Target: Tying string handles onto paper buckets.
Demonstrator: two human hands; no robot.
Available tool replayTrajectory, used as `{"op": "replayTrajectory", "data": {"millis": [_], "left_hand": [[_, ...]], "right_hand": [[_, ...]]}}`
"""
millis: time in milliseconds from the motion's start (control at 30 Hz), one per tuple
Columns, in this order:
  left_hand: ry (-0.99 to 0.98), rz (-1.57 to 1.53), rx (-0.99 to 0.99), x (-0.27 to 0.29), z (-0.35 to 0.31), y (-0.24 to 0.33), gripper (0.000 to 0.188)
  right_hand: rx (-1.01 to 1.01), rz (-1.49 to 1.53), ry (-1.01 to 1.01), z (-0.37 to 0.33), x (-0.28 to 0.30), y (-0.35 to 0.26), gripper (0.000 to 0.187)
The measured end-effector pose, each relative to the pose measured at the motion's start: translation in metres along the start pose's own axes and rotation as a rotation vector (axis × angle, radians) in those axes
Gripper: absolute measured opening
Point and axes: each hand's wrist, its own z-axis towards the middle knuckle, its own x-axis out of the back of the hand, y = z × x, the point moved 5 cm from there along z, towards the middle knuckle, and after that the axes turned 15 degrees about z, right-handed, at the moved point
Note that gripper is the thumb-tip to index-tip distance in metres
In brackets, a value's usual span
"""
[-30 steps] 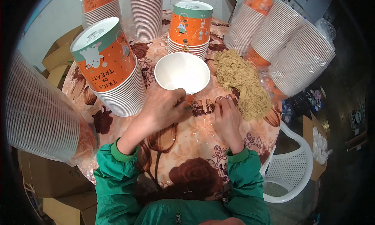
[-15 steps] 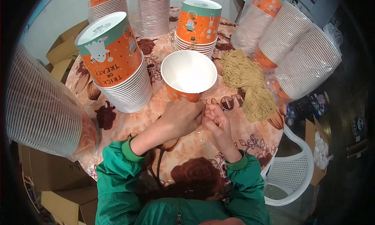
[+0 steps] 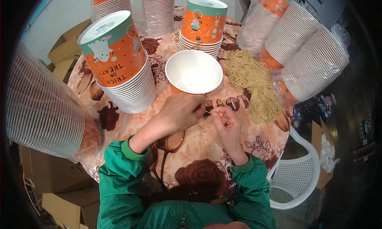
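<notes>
In front of me stands an orange paper bucket (image 3: 193, 72), mouth up and white inside, with a short tan cord loop (image 3: 197, 46) at its far rim. My left hand (image 3: 179, 113) is closed against the bucket's near wall, its thumb and forefinger pinched together at a tan cord (image 3: 208, 112); part of its grip is hidden. Just to the right, my right hand (image 3: 228, 125) pinches the cord between thumb and forefinger, the other fingers curled. A short stretch of cord shows between the two hands, and the fingertips are slightly apart.
A tan cord bundle (image 3: 254, 87) lies right of the bucket. Upside-down bucket stacks stand at the left (image 3: 119, 66) and behind (image 3: 203, 24). Plastic-wrapped stacks lean at the far left (image 3: 43, 109) and right (image 3: 314, 62). A white chair (image 3: 294, 173) stands right of the flowered tablecloth (image 3: 254, 145).
My right hand has drawn slightly right, away from my left, so cord now shows between them. My left hand has risen a little along the bucket's wall.
</notes>
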Motion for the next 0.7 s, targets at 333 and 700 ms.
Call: {"op": "replayTrajectory", "data": {"millis": [333,700], "left_hand": [[-0.130,-0.094,-0.016,-0.013,0.002,-0.006,0.015],[-0.006,-0.062,-0.043,-0.001,0.002,-0.006,0.021]], "right_hand": [[-0.026,0.003,-0.025,-0.003,-0.014,0.004,0.020],[0.115,-0.205,0.026,-0.003,-0.009,-0.003,0.009]]}}
